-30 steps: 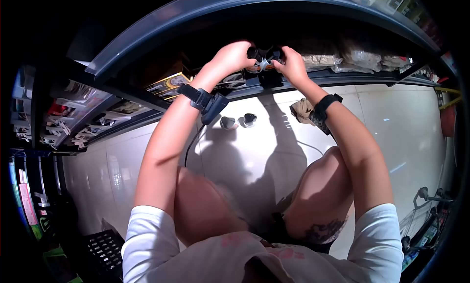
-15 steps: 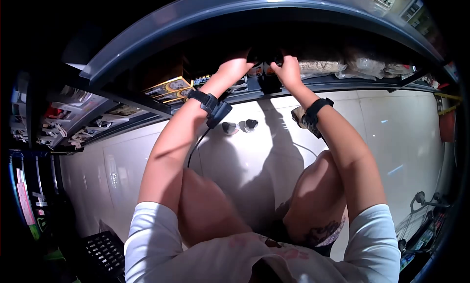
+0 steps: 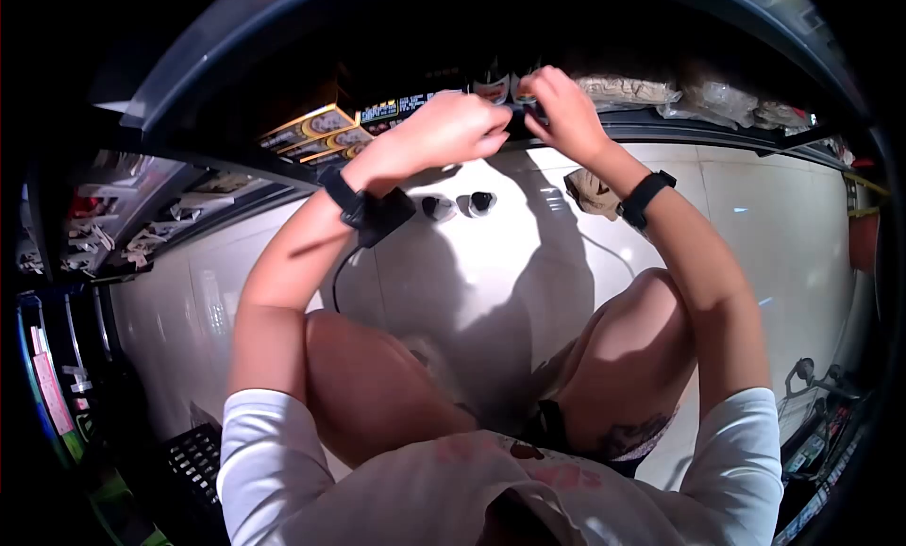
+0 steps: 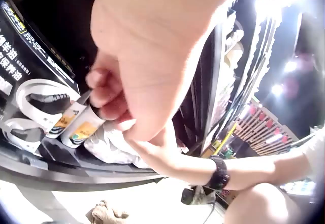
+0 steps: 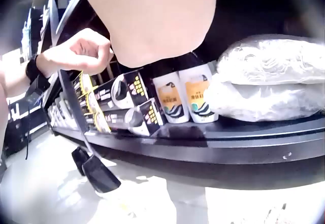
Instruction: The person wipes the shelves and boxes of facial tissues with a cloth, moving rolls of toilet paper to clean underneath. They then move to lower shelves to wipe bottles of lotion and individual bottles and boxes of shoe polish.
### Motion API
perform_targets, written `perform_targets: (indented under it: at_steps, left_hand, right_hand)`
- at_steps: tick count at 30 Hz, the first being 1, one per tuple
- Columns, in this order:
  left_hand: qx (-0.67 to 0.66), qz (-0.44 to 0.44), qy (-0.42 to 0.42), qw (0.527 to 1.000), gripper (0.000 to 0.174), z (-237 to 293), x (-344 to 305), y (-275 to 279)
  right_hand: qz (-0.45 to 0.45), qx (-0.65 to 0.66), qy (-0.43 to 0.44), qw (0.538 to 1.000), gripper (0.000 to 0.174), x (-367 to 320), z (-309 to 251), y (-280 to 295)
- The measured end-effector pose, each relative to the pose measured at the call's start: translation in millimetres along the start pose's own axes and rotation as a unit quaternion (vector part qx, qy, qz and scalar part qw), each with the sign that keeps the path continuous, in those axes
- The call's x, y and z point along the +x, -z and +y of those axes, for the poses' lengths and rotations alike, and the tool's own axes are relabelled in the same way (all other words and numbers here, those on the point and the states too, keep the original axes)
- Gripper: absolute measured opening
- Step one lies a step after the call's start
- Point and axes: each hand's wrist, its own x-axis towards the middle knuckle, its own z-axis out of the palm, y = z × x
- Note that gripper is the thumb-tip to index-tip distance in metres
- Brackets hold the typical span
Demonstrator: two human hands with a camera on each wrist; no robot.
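My left hand (image 3: 453, 128) is drawn back in front of the shelf edge, its fingers curled towards the palm with nothing visible in them. My right hand (image 3: 568, 114) is beside it, thumb and forefinger apart with the fingers bent. Two white bottles with orange labels and dark caps, the left one (image 5: 171, 98) and the right one (image 5: 198, 94), stand side by side on the low shelf. In the right wrist view the right palm is just above them and its fingers are hidden. The left wrist view shows a bottle (image 4: 81, 128) beyond the curled left fingers.
Black shoe-picture boxes (image 5: 119, 94) are stacked left of the bottles; clear-wrapped packs (image 5: 269, 99) lie to their right. Two pale things with black tops (image 3: 479, 203) are on the floor below the shelf (image 5: 244, 140). A crumpled brown item (image 3: 593, 195) lies right of them.
Both hands held dark-capped bottles and lowered them onto the shelf. Now the hands have come away from them, the left moving back towards the body and the right lifting over the shelf edge.
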Motion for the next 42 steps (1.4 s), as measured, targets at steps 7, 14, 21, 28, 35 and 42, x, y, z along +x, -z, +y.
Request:
perform_targets:
  at_steps: [7, 14, 21, 28, 35, 42]
  left_hand:
    - [-0.012, -0.378, 0.156, 0.912, 0.041, -31.8, -72.9, -38.5]
    - [-0.042, -0.292, 0.130, 0.947, 0.038, -37.0, -91.5, -86.3]
    - [-0.026, -0.238, 0.098, 0.966, 0.026, -40.8, -85.5, -83.2]
    - [-0.088, -0.139, 0.066, 0.984, 0.025, 1.4, -29.1, -16.8]
    - [0.027, 0.051, 0.067, 0.996, 0.034, 2.8, 26.5, 31.6]
    - [0.050, 0.086, 0.143, 0.985, 0.026, -11.8, 31.0, 1.9]
  right_hand:
    - [-0.357, 0.106, 0.061, 0.926, 0.052, -42.8, -28.0, -54.8]
    - [-0.446, 0.064, -0.004, 0.893, 0.046, -41.4, -44.4, -74.9]
    - [-0.437, 0.088, -0.016, 0.895, 0.041, -36.7, -30.1, -50.1]
    - [-0.256, 0.183, -0.115, 0.942, 0.034, -19.6, -3.6, 3.1]
    - [-0.016, 0.176, -0.144, 0.974, 0.041, 6.0, 5.5, 27.6]
    - [-0.003, 0.087, -0.180, 0.980, 0.047, 1.3, 31.9, 2.9]
